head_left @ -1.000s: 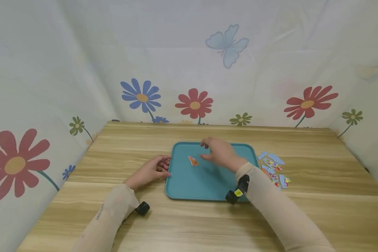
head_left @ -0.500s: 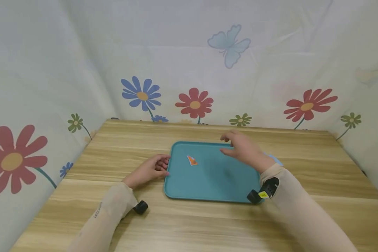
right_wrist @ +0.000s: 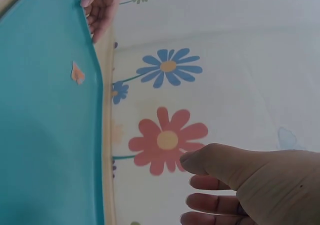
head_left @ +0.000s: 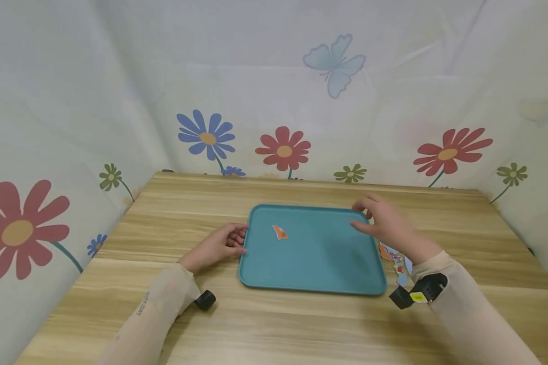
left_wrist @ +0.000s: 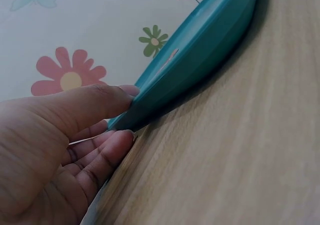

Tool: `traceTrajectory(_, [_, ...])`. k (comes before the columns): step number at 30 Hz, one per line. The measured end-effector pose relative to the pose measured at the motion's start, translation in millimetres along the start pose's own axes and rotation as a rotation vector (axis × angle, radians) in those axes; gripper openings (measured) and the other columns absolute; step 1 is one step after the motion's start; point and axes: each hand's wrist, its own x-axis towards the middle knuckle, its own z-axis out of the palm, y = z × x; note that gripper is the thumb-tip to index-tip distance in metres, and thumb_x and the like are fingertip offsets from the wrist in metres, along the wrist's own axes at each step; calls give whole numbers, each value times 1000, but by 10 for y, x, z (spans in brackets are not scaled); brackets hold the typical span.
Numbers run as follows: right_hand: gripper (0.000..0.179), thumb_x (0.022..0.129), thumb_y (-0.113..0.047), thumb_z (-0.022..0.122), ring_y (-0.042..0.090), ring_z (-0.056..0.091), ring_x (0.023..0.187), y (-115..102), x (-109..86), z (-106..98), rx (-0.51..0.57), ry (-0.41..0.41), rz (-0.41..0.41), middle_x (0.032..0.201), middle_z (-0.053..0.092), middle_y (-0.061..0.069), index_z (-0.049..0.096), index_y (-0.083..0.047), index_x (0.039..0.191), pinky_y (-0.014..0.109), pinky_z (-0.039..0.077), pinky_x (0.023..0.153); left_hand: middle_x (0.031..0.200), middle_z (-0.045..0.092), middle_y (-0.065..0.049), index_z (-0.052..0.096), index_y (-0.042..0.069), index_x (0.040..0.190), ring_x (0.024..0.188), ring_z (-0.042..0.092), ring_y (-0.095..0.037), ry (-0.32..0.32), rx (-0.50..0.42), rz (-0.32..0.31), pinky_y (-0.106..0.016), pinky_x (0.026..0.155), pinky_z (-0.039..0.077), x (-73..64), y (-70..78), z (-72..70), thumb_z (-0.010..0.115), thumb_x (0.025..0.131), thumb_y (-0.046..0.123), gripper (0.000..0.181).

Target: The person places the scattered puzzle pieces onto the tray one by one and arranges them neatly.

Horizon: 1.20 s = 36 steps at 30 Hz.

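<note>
On the table lies a teal rectangular tray (head_left: 312, 258). A small, flat, irregular orange piece with a pale edge (head_left: 280, 232) rests in its upper left part. My left hand (head_left: 220, 247) touches the tray's left edge with thumb and fingertips, the fingers loosely bent; the left wrist view has the thumb (left_wrist: 102, 102) against the rim. Above the tray's far right corner is my right hand (head_left: 385, 222), thumb and fingers apart and nothing between them. Beside the tray's right edge lie several flat, colourful printed pieces (head_left: 399, 266), partly hidden under the right hand and wrist.
The wood-grain table (head_left: 274, 324) reaches back to a white cloth backdrop (head_left: 237, 61) printed with flowers and a butterfly. Cloth also hangs at both sides. A black camera (head_left: 205, 300) is strapped to the left wrist, another (head_left: 402, 297) to the right.
My right hand has moved right across the tray, away from the orange piece, to the tray's right edge and over the loose pieces. The left hand stays at the left edge.
</note>
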Motion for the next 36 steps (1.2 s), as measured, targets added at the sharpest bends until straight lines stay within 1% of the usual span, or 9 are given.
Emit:
traceTrajectory(4, [29,85,-18,73,24,61,82,106,-126,-10,-12,3,18,103,64,14,65,-2,107,38,51,68,117,56,-14,42,-2,141,101,55,-21,0,-5,-1,-24,85,50,6,-9,5,72,86,10,64])
traceTrajectory(11, [28,83,-16,74,23,60,80,317,-320,-9,-25,-16,57,99,64,16,65,1,104,37,51,67,117,56,-14,42,-2,140,100,55,-21,4,-9,1,-22,84,50,13,-36,-1,73,85,11,65])
traceTrajectory(16, [26,83,-14,74,21,59,77,452,-455,-11,-9,-29,79,98,64,17,66,3,102,34,49,66,117,56,-15,42,-2,140,101,55,-20,-1,-14,4,-22,85,50,11,-41,-1,72,86,12,64])
traceTrajectory(23, [28,84,-14,73,21,59,77,588,-577,-11,1,-78,124,98,65,19,66,6,102,33,50,66,118,55,-14,41,-2,141,101,55,-21,-7,-16,3,-21,85,50,4,-25,-10,72,86,12,64])
traceTrajectory(29, [27,83,-16,73,19,59,75,688,-684,22,-9,-97,155,95,64,17,66,5,99,30,49,62,119,55,-15,40,-2,141,102,55,-21,-15,-16,3,-21,85,50,8,-33,-5,72,86,12,65])
traceTrajectory(36, [25,81,-17,75,17,58,73,794,-792,79,-16,-112,176,91,66,13,68,3,95,28,46,59,117,56,-14,42,-2,140,101,55,-20,-3,-12,5,-21,85,50,12,-33,-8,73,85,10,64])
